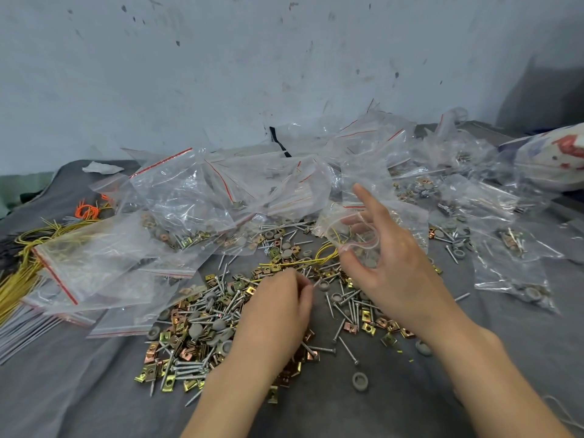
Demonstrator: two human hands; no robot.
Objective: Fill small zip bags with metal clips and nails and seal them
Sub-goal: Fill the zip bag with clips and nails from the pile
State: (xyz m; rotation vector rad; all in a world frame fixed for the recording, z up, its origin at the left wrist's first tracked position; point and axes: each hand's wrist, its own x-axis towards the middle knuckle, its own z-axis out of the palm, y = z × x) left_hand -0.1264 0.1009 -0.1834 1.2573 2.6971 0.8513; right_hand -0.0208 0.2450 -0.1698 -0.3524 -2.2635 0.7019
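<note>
1 zip bag (344, 227) hangs pinched in my right hand (395, 267) at 1 o'clock; my left hand (278, 311) curls over clips (177, 338), catch hidden; I'd hold the mouth wide.

Grey cloth (79, 390) carries loose clips (167, 380), nails (189, 365), grey caps (360, 381), zip bags (177, 191) (some filled), yellow wires (19, 279) at left.
</note>
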